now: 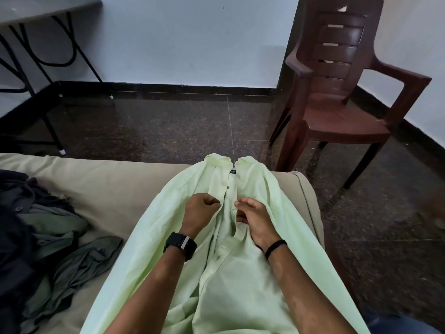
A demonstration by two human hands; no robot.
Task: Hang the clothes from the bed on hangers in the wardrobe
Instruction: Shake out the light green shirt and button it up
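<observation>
A pale green button-up shirt [243, 283] lies spread on the beige bed [108, 182], collar toward the far edge. My left hand [199, 213] pinches the left side of the shirt's front placket, fingers curled. My right hand [252, 220] grips the right side of the placket just opposite, fingers curled into the fabric. The front is parted between my hands near the chest. A pile of dark clothes [14, 213] and an olive-grey garment [79, 261] lie on the bed to the left. No hanger or wardrobe is in view.
A brown plastic armchair [337, 97] stands on the dark speckled floor [180, 131] beyond the bed's right corner. A table with black metal legs [36, 56] stands at the far left against the white wall.
</observation>
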